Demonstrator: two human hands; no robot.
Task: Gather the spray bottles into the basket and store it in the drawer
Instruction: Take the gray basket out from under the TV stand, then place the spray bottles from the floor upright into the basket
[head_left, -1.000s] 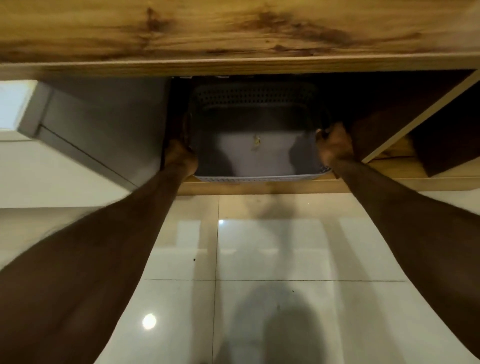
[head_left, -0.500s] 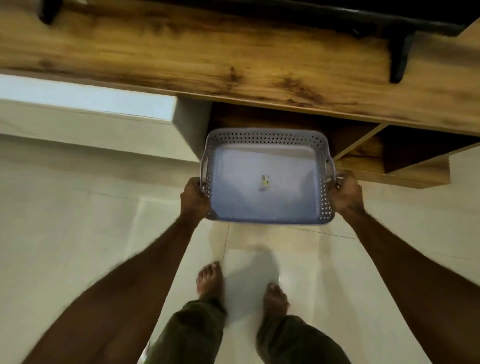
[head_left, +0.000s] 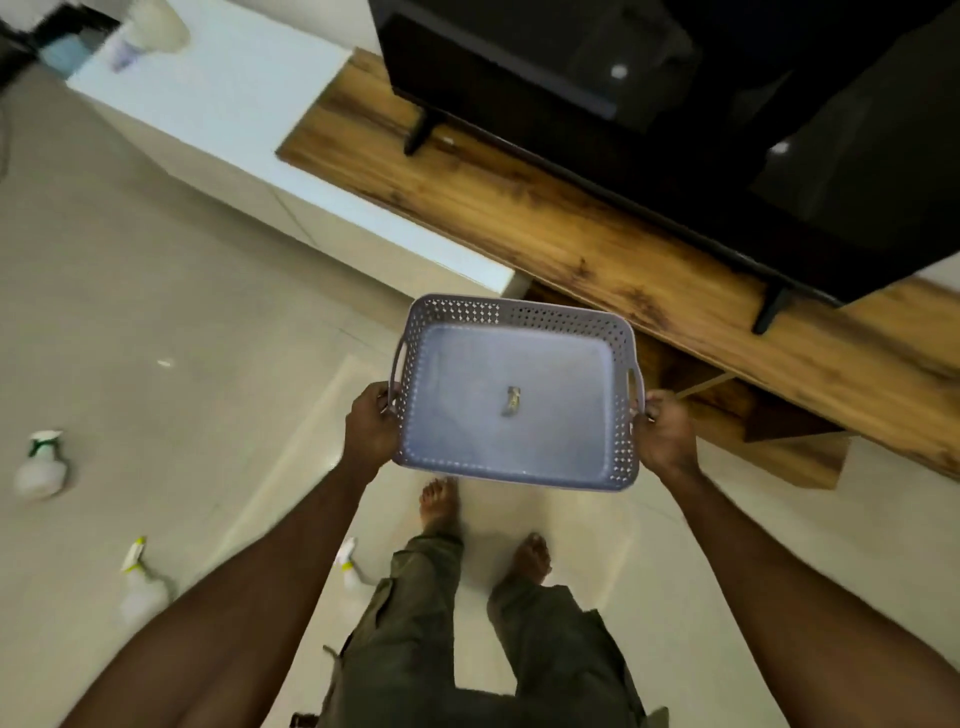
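A: Where was the basket (head_left: 511, 410) at that moment?

B: It was in the air, in front of the person, above the tiled floor (head_left: 156, 312) and just before the wooden TV stand (head_left: 597, 228). The left hand (head_left: 371, 428) gripped its left side by the handle slot, and the right hand (head_left: 662, 439) gripped the right side in the same way. Both hands had the fingers curled around the rim.

A: Was something inside it?

B: Only one small dark piece (head_left: 511, 402) on the bottom; I could not tell what it was. No bottle was in it.

A: And the spray bottles?

B: I saw three on the floor at the person's left: one far left (head_left: 41, 465), one nearer (head_left: 140, 584), and one partly hidden behind the left forearm (head_left: 350, 564). They were blurred.

A: How would the basket handle, in your opinion?

B: I think it was light and fairly stiff, a thin plastic with many holes in the walls. Two side handles are the good place to hold, so it does not tip. The bottles looked like smooth plastic, possibly slippery; I would take each one by the neck under the trigger. With liquid inside they would make the basket heavier, so two hands would be better for carrying it to the drawer.
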